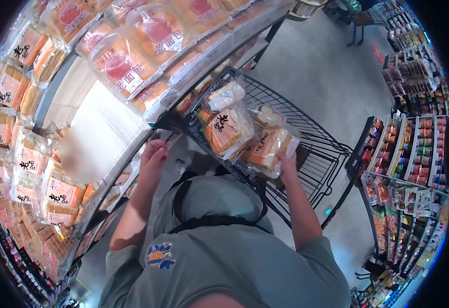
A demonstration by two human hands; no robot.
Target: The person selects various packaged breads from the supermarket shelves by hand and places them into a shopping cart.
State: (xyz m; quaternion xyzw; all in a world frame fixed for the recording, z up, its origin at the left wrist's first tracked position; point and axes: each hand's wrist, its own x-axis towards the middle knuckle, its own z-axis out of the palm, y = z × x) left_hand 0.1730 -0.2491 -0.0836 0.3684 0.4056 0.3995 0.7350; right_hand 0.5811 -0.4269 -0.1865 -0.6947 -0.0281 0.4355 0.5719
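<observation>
My right hand (287, 165) grips the near end of a clear-wrapped bread pack (272, 150) with a pale orange label, over the shopping cart. Beside it in the black wire cart (317, 120) lies another bread pack (228, 128) with large black characters. More wrapped bread (225, 96) sits at the cart's far left end, and a further pack (266, 116) is partly covered. My left hand (155, 153) is beside the shelf edge, its fingers curled together with nothing visible in them.
On the left, a curved shelf (106, 123) carries stacked bread packs (124, 66) with red circles and orange-labelled packs (62, 192). Packed shelves (407, 154) line the right side. Grey aisle floor (322, 56) stretches beyond the cart.
</observation>
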